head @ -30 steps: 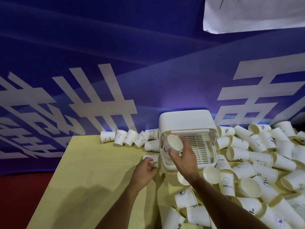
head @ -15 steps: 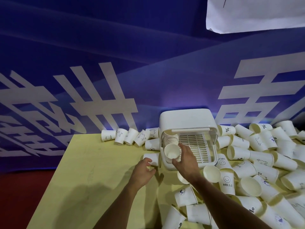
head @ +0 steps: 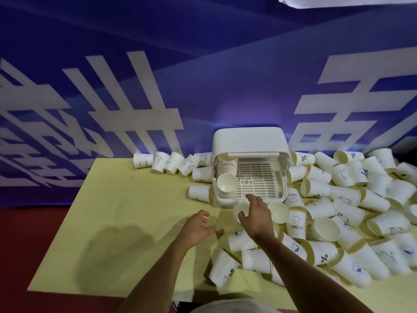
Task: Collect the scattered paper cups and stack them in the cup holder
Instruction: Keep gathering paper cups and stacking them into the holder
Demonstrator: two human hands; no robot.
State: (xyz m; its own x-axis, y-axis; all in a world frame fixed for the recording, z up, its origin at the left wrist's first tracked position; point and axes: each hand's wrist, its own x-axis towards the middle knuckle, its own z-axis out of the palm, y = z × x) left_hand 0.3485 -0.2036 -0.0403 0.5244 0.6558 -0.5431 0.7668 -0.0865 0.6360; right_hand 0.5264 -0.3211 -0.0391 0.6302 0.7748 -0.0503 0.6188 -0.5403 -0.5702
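Hold white paper cup (head: 238,208) firmly in curled right grip (head: 256,216), just before white plastic cup holder (head: 250,141) on yellow surface (head: 112,222), with left grip (head: 196,227) slack, empty. Avoid skewed entry — likely jams against nested cup stack (head: 225,181) — or crushes rim.

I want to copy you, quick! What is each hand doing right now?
Left hand: open, fingers loosely curled, holding nothing.
Right hand: curled round a paper cup in front of the cup holder.
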